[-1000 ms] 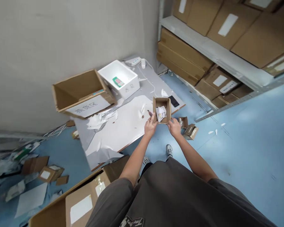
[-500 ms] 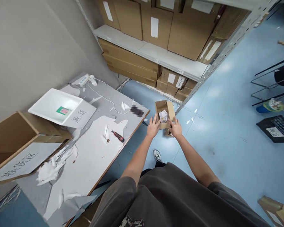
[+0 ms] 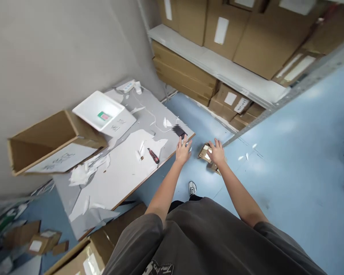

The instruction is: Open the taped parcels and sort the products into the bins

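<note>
Two hands empty, fingers spread wide: left hand near the table edge; right hand just above a small carton, folded down, lying on the blue floor.

Two hands; one crushed cardboard box

Box: small cardboard box, tilted low on the blue floor, white paper showing inside
Right hand: open, fingers spread, just over the box
Left hand: open, empty, near the box's left side
</note>
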A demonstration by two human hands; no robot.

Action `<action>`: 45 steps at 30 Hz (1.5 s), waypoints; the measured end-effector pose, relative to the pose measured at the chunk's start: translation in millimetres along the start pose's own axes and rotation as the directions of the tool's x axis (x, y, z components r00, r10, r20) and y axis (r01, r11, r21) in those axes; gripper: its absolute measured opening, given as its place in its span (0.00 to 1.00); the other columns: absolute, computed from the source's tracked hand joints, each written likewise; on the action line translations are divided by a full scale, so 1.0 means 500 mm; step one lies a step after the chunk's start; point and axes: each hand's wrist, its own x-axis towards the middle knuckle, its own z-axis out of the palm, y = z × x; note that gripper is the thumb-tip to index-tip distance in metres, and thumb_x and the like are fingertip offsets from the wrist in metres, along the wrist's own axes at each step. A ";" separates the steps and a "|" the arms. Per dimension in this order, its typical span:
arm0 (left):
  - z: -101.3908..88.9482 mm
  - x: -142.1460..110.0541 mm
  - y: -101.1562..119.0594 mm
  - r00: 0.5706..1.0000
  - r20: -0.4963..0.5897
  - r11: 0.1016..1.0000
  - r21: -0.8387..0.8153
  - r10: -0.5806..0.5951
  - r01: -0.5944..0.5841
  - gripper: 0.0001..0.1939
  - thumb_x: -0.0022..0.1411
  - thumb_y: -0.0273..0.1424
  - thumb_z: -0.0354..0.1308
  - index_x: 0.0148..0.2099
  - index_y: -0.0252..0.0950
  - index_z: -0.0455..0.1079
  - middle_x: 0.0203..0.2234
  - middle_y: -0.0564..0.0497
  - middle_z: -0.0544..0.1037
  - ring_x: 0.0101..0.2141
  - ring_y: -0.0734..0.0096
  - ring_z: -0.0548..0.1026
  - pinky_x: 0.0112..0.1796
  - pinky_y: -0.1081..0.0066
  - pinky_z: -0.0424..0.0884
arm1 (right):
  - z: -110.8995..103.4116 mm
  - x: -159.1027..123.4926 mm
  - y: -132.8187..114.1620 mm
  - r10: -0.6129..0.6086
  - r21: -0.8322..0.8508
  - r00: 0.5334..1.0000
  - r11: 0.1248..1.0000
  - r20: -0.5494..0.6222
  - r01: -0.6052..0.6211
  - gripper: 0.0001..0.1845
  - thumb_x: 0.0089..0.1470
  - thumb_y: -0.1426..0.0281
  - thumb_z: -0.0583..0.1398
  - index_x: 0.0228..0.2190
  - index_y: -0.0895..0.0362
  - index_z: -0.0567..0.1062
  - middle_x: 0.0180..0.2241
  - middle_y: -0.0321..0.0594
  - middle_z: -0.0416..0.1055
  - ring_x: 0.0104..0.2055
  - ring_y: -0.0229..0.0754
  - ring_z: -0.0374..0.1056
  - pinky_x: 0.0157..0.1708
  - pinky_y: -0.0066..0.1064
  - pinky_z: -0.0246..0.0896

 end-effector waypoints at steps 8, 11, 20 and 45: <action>-0.083 -0.282 -0.202 0.869 -0.150 0.881 -0.057 -0.472 0.469 0.37 0.69 0.31 0.62 0.77 0.42 0.61 0.77 0.39 0.58 0.77 0.42 0.50 0.66 0.46 0.66 | 0.051 0.074 -0.325 -0.484 0.109 0.875 0.869 -0.009 0.482 0.34 0.64 0.64 0.60 0.69 0.58 0.69 0.73 0.61 0.56 0.74 0.67 0.52 0.64 0.58 0.62; -0.116 -0.463 -0.282 0.708 -0.215 0.736 -0.100 -0.673 0.669 0.36 0.70 0.33 0.61 0.77 0.41 0.61 0.73 0.39 0.64 0.74 0.45 0.56 0.66 0.50 0.67 | 0.078 0.043 -0.506 -0.660 0.137 0.751 0.745 0.012 0.653 0.35 0.64 0.62 0.60 0.69 0.59 0.67 0.74 0.61 0.55 0.74 0.67 0.50 0.64 0.60 0.61; -0.131 -1.091 -0.366 0.147 -0.284 0.220 -0.247 -0.948 0.944 0.37 0.69 0.35 0.62 0.77 0.41 0.60 0.77 0.41 0.57 0.76 0.42 0.51 0.71 0.46 0.59 | 0.153 -0.317 -1.008 -0.960 0.257 0.281 0.271 -0.005 0.928 0.36 0.64 0.63 0.60 0.70 0.58 0.66 0.74 0.61 0.54 0.74 0.70 0.50 0.65 0.64 0.59; 0.113 -1.808 -0.414 -0.415 0.043 -0.375 -0.520 -0.909 0.767 0.43 0.66 0.36 0.68 0.79 0.43 0.57 0.81 0.42 0.42 0.77 0.37 0.46 0.69 0.41 0.63 | 0.442 -1.082 -1.562 -0.881 0.309 -0.403 -0.323 0.247 0.895 0.41 0.64 0.63 0.61 0.73 0.59 0.58 0.76 0.61 0.49 0.75 0.71 0.45 0.66 0.66 0.57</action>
